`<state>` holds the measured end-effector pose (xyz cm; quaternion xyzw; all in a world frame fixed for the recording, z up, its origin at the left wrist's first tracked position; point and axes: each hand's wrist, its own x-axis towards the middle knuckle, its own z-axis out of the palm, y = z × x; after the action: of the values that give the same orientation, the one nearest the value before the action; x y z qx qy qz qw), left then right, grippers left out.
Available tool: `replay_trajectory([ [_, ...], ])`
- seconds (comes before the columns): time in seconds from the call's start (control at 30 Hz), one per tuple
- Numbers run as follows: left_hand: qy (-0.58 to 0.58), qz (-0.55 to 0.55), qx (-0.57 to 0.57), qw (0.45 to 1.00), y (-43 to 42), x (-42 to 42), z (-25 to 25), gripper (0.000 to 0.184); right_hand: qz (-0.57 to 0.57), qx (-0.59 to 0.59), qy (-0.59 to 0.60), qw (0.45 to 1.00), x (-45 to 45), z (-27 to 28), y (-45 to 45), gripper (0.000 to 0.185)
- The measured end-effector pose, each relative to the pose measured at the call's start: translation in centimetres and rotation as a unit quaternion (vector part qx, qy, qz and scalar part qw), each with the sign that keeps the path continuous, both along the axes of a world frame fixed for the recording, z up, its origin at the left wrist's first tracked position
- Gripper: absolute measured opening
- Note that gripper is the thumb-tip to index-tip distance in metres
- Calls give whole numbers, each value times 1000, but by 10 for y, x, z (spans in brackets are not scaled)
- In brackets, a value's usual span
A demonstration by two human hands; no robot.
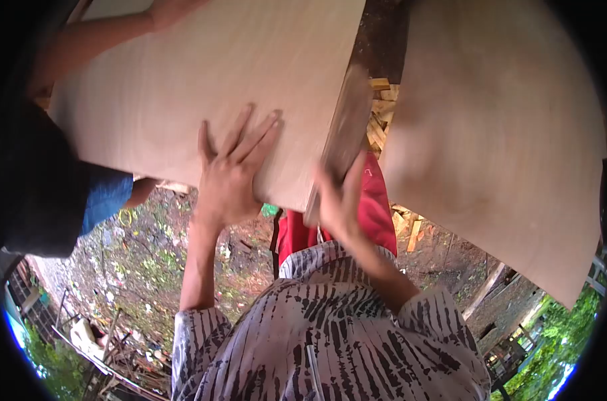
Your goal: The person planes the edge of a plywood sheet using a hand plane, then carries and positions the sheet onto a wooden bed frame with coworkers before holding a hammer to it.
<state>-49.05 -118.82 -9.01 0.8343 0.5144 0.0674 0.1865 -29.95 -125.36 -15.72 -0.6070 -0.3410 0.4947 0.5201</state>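
Observation:
A large pale plywood sheet fills the upper left. My left hand lies on it near its lower edge, fingers spread. My right hand is at the sheet's right edge, thumb and fingers around the lower part of a long brown wooden piece that runs along that edge. The hand and the piece are somewhat blurred. To the right, across a gap, is a second plywood sheet.
A co-worker's arm reaches over the left sheet from the upper left. Wood offcuts show in the gap. Below lie littered ground and a long timber at the right.

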Motion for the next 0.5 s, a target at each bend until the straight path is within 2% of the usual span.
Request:
replay_trajectory([
  [0.03, -6, -4, 6, 1000, 0, -1, -1, 109, -21, 32, -19, 999, 6, -1, 27, 80],
  [0.1, -11, -13, 11, 1000, -1, -1, -4, 109, 48, 54, -45, 996, 26, 9, 67, 79],
  [0.13, -1, -14, 12, 1000, 2, -1, -6, 110, 47, 52, -46, 997, 22, 5, 58, 79],
  [0.2, 7, -11, 12, 1000, -1, -5, -8, 111, 12, 63, -146, 987, 4, 0, 19, 74],
  [0.27, -1, -6, 19, 1000, 0, -4, -8, 113, 55, -19, 48, 997, -20, 33, -50, 72],
  [0.3, -3, -4, 19, 1000, -1, -3, -7, 113, 97, -50, 30, 994, -23, 34, -79, 71],
  [0.37, -3, -7, 4, 1000, 0, -4, -5, 113, 65, 2, 36, 997, -31, 38, -79, 71],
  [0.43, 12, -12, 11, 1000, -1, -4, -2, 114, 30, 1, 145, 989, -16, 34, -50, 72],
  [0.47, 30, -15, 14, 999, -2, -4, -3, 114, 19, -20, 95, 995, -2, 24, -11, 75],
  [0.5, 32, -17, 15, 999, -1, -3, -4, 114, -4, 32, -8, 999, 14, -7, 29, 75],
])
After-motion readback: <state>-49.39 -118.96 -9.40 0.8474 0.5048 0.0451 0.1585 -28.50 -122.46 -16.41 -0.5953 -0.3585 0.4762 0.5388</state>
